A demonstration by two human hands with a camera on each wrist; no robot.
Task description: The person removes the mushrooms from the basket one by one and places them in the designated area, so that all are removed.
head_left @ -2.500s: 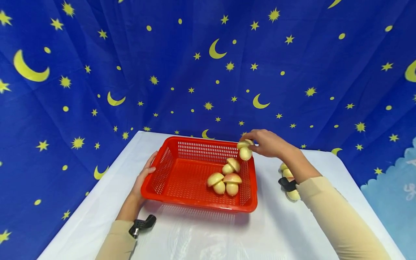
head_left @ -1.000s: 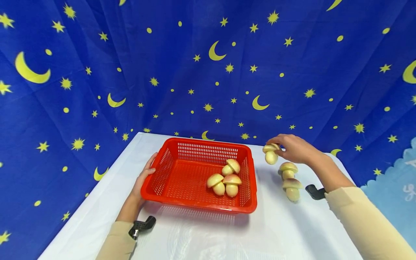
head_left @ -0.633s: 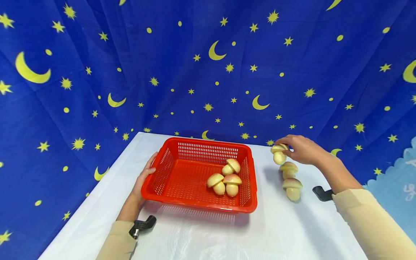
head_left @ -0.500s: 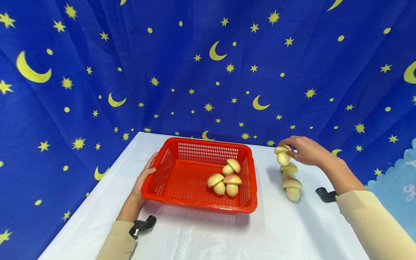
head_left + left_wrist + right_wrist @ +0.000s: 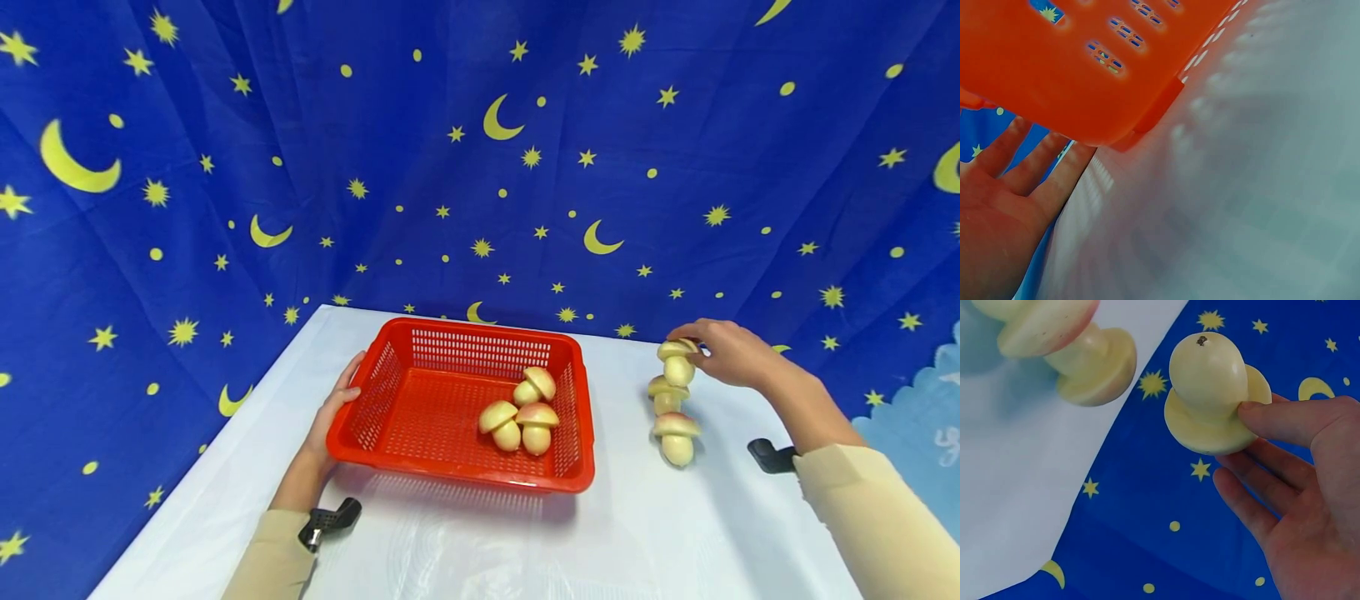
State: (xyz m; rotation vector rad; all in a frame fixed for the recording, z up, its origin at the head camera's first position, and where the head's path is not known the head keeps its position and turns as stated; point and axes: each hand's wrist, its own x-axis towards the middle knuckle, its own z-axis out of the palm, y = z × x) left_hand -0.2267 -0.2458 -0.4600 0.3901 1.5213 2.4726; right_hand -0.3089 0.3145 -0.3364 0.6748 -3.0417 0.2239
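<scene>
My right hand (image 5: 738,354) pinches a toy mushroom (image 5: 678,369) by its cap, stem pointing down, at the table's far right. In the right wrist view the thumb presses the pale mushroom (image 5: 1210,381) from one side, the fingers behind its cap. Just below it in the head view, two more mushrooms lie in a line: one partly overlapped mushroom (image 5: 666,402) and a nearer one with a pinkish cap (image 5: 677,446). My left hand (image 5: 324,417) rests against the left side of a red plastic basket (image 5: 457,477). Its fingers look straight along the outer wall in the left wrist view.
Inside the basket's right half sit three mushrooms (image 5: 525,423). A white cloth (image 5: 637,533) covers the table. Behind it hangs a blue curtain (image 5: 420,167) with yellow moons and stars. Each wrist wears a black camera mount (image 5: 330,521).
My right hand has carried the mushroom from above the basket's back right corner rightward, over to the two mushrooms on the table. The left hand and basket have stayed put.
</scene>
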